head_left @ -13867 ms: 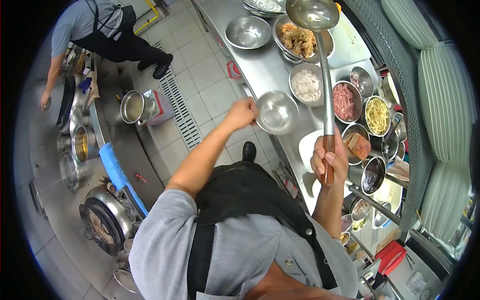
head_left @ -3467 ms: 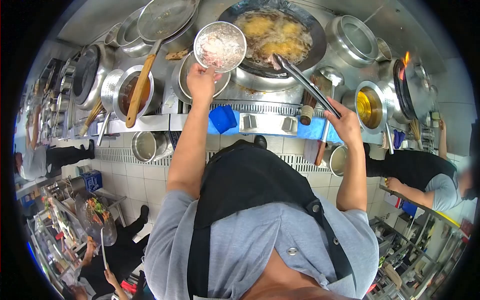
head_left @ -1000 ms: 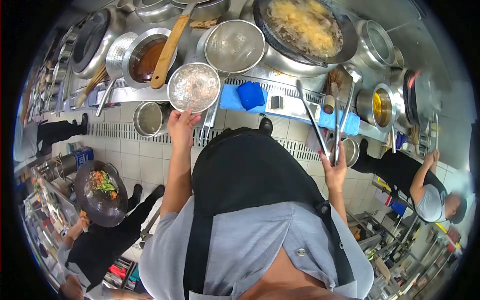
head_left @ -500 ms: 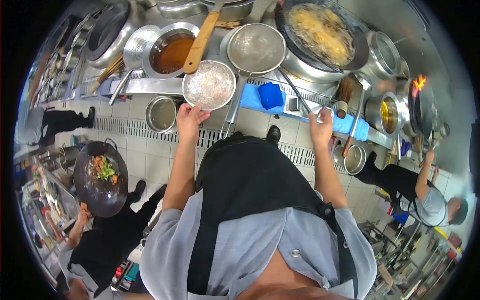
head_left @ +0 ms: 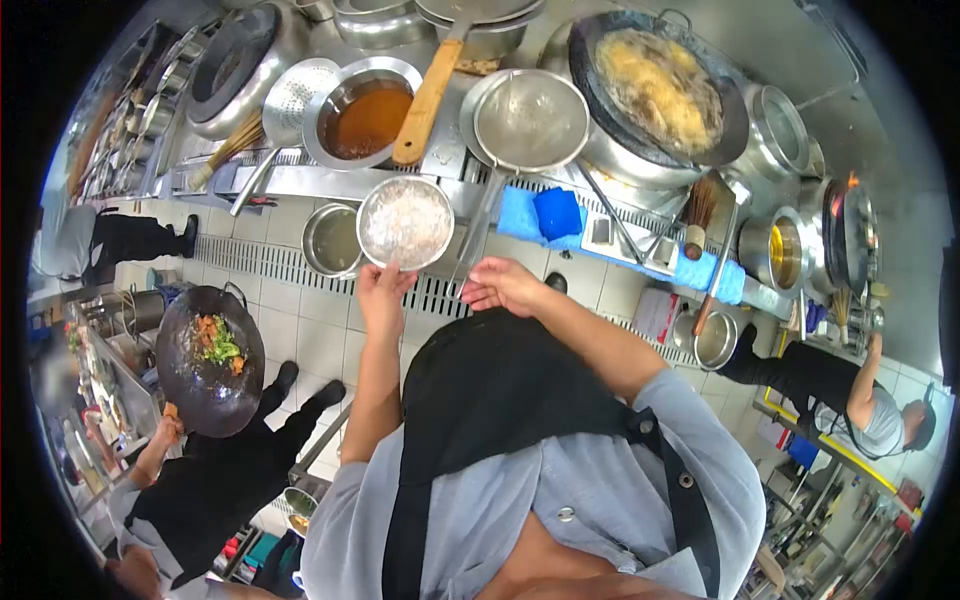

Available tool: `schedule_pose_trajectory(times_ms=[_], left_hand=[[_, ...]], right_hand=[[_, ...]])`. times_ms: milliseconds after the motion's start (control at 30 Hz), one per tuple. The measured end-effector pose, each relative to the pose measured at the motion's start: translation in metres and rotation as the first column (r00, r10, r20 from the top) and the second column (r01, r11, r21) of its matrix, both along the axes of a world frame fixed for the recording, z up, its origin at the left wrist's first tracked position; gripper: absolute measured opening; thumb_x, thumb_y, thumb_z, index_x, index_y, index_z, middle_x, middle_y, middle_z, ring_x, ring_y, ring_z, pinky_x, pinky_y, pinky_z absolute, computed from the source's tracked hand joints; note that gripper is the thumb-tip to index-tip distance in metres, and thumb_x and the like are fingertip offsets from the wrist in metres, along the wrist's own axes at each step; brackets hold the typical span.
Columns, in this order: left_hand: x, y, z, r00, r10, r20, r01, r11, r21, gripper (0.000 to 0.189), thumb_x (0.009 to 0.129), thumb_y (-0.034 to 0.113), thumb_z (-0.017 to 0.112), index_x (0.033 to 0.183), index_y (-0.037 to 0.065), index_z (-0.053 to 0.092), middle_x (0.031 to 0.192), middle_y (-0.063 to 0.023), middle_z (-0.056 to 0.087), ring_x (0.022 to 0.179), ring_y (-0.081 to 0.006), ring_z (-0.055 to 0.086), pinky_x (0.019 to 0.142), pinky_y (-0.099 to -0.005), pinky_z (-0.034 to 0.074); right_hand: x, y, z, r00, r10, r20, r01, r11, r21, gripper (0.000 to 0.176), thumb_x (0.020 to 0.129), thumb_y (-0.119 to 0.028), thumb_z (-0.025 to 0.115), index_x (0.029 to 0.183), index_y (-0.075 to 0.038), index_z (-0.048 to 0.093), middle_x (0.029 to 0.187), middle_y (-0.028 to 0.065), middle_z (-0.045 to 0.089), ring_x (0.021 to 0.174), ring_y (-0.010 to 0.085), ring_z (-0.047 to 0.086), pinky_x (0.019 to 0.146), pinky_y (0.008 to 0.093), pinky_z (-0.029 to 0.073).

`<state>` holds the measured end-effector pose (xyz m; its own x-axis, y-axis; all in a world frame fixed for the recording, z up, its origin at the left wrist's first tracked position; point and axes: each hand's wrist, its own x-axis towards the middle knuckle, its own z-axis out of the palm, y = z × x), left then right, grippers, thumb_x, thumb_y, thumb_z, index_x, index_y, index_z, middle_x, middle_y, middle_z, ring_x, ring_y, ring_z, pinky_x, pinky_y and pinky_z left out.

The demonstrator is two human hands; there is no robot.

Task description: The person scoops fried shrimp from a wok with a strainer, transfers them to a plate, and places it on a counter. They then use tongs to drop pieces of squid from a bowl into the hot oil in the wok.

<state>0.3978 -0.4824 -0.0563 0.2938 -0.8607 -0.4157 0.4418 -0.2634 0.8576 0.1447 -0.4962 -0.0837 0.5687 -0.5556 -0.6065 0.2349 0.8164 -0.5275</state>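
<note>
My left hand (head_left: 385,297) is closed on the near rim of a small bowl (head_left: 405,222) that holds a white, powdery, lumpy mass. The bowl is held over the floor, just in front of the counter edge. My right hand (head_left: 502,286) reaches in from the right, fingers stretched out and slightly apart. Its fingertips are right at the lower end of the long handle of a round mesh strainer (head_left: 531,118). That strainer rests over a pan on the counter.
A wok of bubbling oil with golden food (head_left: 660,88) stands at the back right. A pot of brown liquid (head_left: 368,122) and a wooden-handled tool (head_left: 430,100) are left of the strainer. Co-workers stand on both sides; one holds a wok (head_left: 210,360) of food.
My right hand has left the metal utensils on the counter's right and come left to the strainer handle. My left hand has brought the bowl slightly nearer to me.
</note>
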Motion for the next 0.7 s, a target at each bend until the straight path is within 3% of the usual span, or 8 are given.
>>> schedule_pose_trajectory(times_ms=[33, 133, 233, 333, 467, 600, 633, 700], left_hand=[[0.003, 0.004, 0.003, 1.0, 0.007, 0.006, -0.007, 1.0, 0.023, 0.014, 0.099, 0.008, 0.064, 0.1, 0.002, 0.051, 0.098, -0.013, 0.067, 0.083, -0.0236, 0.072, 0.074, -0.0348, 0.062], [0.004, 0.007, -0.007, 1.0, -0.001, 0.013, 0.0, 0.999, 0.037, 0.014, 0.099, 0.008, 0.063, 0.099, 0.002, 0.05, 0.094, -0.0124, 0.066, 0.079, -0.0225, 0.071, 0.074, -0.0346, 0.062], [-0.008, 0.007, -0.011, 1.0, 0.001, -0.003, -0.001, 0.999, 0.043, 0.014, 0.099, 0.007, 0.062, 0.099, 0.002, 0.049, 0.092, -0.0126, 0.065, 0.077, -0.0219, 0.07, 0.072, -0.0342, 0.062], [-0.02, 0.006, -0.014, 0.999, -0.047, -0.003, 0.047, 0.995, 0.088, 0.012, 0.099, 0.008, 0.06, 0.105, 0.001, 0.052, 0.101, -0.0144, 0.067, 0.085, -0.0232, 0.07, 0.075, -0.0353, 0.06], [-0.032, 0.009, -0.014, 0.999, -0.041, -0.01, 0.041, 0.997, 0.069, 0.012, 0.099, 0.008, 0.06, 0.104, 0.001, 0.051, 0.098, -0.0133, 0.066, 0.082, -0.0222, 0.069, 0.076, -0.0349, 0.06], [-0.035, 0.019, 0.001, 0.999, 0.049, -0.017, -0.048, 0.998, 0.045, 0.014, 0.097, 0.008, 0.063, 0.103, 0.0, 0.053, 0.096, -0.0116, 0.064, 0.081, -0.0203, 0.07, 0.074, -0.035, 0.063], [-0.034, 0.026, 0.002, 0.997, 0.075, -0.013, -0.074, 0.997, 0.034, 0.014, 0.097, 0.008, 0.063, 0.103, 0.0, 0.053, 0.096, -0.0116, 0.064, 0.081, -0.0203, 0.07, 0.074, -0.035, 0.063], [-0.032, 0.036, 0.004, 0.984, 0.175, 0.019, -0.176, 0.981, 0.079, 0.013, 0.097, 0.008, 0.062, 0.104, 0.001, 0.052, 0.1, -0.0146, 0.067, 0.08, -0.0219, 0.068, 0.077, -0.0363, 0.061]], right_hand=[[0.0, 0.002, 0.002, 0.996, -0.056, 0.074, 0.056, 0.998, 0.001, 0.026, 0.099, -0.024, 0.068, 0.111, -0.004, 0.055, 0.105, 0.0177, 0.07, 0.096, 0.0294, 0.072, 0.08, 0.0411, 0.061], [0.001, -0.005, 0.003, 0.999, -0.022, 0.039, 0.021, 1.0, 0.022, 0.029, 0.098, -0.026, 0.069, 0.113, -0.006, 0.053, 0.109, 0.018, 0.07, 0.1, 0.03, 0.072, 0.083, 0.0419, 0.061], [0.005, -0.01, 0.005, 0.994, 0.11, -0.01, -0.109, 0.994, 0.011, 0.04, 0.098, -0.034, 0.07, 0.119, -0.005, 0.054, 0.112, 0.0175, 0.068, 0.101, 0.0287, 0.071, 0.085, 0.0423, 0.06], [0.003, -0.019, 0.012, 0.988, 0.155, 0.0, -0.155, 0.988, 0.015, 0.036, 0.1, -0.032, 0.068, 0.119, -0.004, 0.054, 0.115, 0.0178, 0.069, 0.103, 0.0266, 0.07, 0.088, 0.0432, 0.06], [-0.002, -0.019, 0.004, 0.979, 0.202, 0.02, -0.202, 0.979, 0.023, 0.039, 0.1, -0.033, 0.067, 0.122, -0.002, 0.055, 0.117, 0.0167, 0.069, 0.107, 0.0255, 0.068, 0.089, 0.0438, 0.059], [-0.019, -0.02, 0.004, 0.988, 0.15, 0.038, -0.149, 0.988, -0.04, 0.029, 0.103, -0.019, 0.06, 0.124, -0.001, 0.053, 0.12, 0.0175, 0.068, 0.106, 0.0265, 0.068, 0.089, 0.0407, 0.058], [-0.03, -0.014, 0.015, 0.983, 0.177, 0.041, -0.175, 0.983, -0.051, 0.029, 0.103, -0.019, 0.06, 0.124, -0.001, 0.053, 0.12, 0.0175, 0.068, 0.106, 0.0265, 0.068, 0.089, 0.0407, 0.058], [-0.058, -0.009, 0.056, 0.991, 0.056, 0.122, -0.045, 0.995, -0.086, 0.029, 0.102, -0.016, 0.06, 0.126, -0.001, 0.052, 0.119, 0.018, 0.068, 0.105, 0.0266, 0.069, 0.089, 0.0409, 0.058]])
